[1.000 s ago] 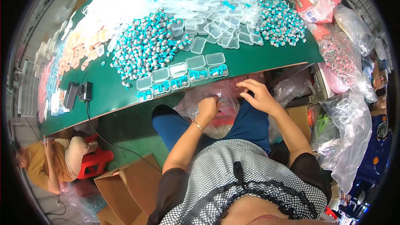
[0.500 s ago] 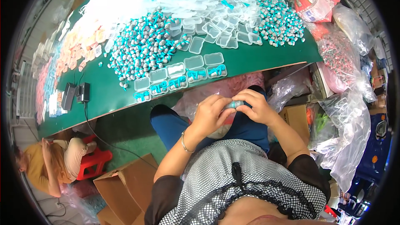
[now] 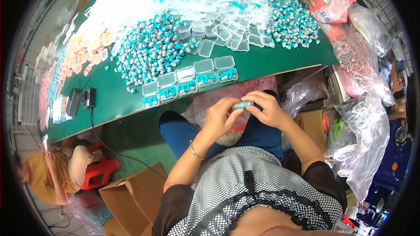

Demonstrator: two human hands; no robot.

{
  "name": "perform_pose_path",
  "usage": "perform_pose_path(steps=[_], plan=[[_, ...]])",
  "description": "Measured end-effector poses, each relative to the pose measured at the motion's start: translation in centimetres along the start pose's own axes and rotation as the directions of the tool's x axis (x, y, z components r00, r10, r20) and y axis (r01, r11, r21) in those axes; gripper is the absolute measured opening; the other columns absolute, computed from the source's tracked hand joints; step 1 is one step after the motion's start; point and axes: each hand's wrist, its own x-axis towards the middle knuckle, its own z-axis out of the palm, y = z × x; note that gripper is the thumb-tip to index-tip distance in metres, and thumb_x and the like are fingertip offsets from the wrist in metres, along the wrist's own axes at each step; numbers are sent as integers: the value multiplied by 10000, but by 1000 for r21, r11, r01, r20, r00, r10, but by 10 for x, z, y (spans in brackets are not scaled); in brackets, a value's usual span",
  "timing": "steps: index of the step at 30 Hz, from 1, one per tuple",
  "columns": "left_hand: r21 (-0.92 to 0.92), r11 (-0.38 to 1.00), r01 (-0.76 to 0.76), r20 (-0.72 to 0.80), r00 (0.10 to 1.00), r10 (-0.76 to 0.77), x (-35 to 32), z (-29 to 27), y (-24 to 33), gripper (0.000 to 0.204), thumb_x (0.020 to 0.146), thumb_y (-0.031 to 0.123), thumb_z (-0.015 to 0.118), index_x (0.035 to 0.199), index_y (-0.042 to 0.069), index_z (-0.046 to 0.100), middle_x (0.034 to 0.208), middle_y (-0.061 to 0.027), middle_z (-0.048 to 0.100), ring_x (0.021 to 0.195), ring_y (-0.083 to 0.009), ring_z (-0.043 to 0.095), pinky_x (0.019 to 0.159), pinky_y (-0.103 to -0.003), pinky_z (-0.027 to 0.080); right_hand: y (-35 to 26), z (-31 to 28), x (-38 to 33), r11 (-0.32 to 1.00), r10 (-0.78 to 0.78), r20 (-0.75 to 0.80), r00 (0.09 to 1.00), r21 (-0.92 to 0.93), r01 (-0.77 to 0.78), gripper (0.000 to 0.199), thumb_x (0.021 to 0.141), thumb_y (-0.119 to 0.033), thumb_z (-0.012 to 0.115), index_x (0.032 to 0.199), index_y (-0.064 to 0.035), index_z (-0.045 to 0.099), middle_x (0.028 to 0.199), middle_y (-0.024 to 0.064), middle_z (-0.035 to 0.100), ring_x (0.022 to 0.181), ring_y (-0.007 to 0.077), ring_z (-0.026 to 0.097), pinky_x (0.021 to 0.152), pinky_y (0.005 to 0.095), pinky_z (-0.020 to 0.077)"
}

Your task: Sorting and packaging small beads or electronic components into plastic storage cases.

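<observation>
At frame centre, just below the green table (image 3: 262, 63) edge, the left hand (image 3: 220, 118) and right hand (image 3: 267, 110) pinch a small clear case (image 3: 243, 104) between fingertips. Fingers hide most of it; its bluish contents stay indistinct. A plastic bag (image 3: 227, 98) lies beneath.

Big green-topped work table (image 3: 271, 63) w/ a pale wood edge fills the upper half, lit bright & even, prob daylight. Floor under it is green too (image 3: 135, 135). Small red plastic stool (image 3: 98, 170) near the lower left, open brown cardboard boxes (image 3: 131, 199) beside it. Clear plastic bags (image 3: 365, 144) piled by the table's right edge.
</observation>
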Motion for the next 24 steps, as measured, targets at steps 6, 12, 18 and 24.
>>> perform_pose_path(steps=[6, 12, 18, 24], plan=[[311, 910, 273, 87, 946, -313, -14, 34, -127, 260, 839, 205, 727, 982, -3, 665, 777, -153, 676, 729, -258, 693, 632, -372, 530, 20, 5, -19, 970, 242, 33, 970, 1, -242, 284, 873, -91, 655, 1146, -16, 631, 1061, 131, 644, 796, 234, 652, 734, 330, 523], [557, 774, 301, 26, 925, -378, 7, 80, -217, 328, 804, 283, 719, 957, -1, 660, 809, -170, 696, 832, -376, 685, 756, -412, 544, 31, 5, -35, 949, 307, 135, 942, 35, -314, 217, 868, -65, 644, 1076, -4, 656, 1028, 125, 655, 801, 231, 661, 724, 333, 525], [153, 900, 409, -143, 910, -389, 15, 73, -208, 246, 805, 181, 720, 983, 17, 673, 949, -193, 706, 870, -327, 706, 757, -388, 554, 17, -10, -21, 962, 272, 42, 961, -9, -272, 178, 867, -21, 636, 1040, -12, 678, 971, 123, 670, 814, 251, 668, 722, 330, 530], [-172, 907, 383, 66, 924, -377, -4, 9, -77, 169, 838, 55, 702, 1002, 21, 680, 865, -113, 700, 747, -163, 676, 675, -276, 524, 5, -38, 17, 990, 123, -118, 985, -52, -129, 140, 870, 5, 622, 993, 0, 690, 906, 128, 679, 789, 226, 667, 684, 310, 521]])
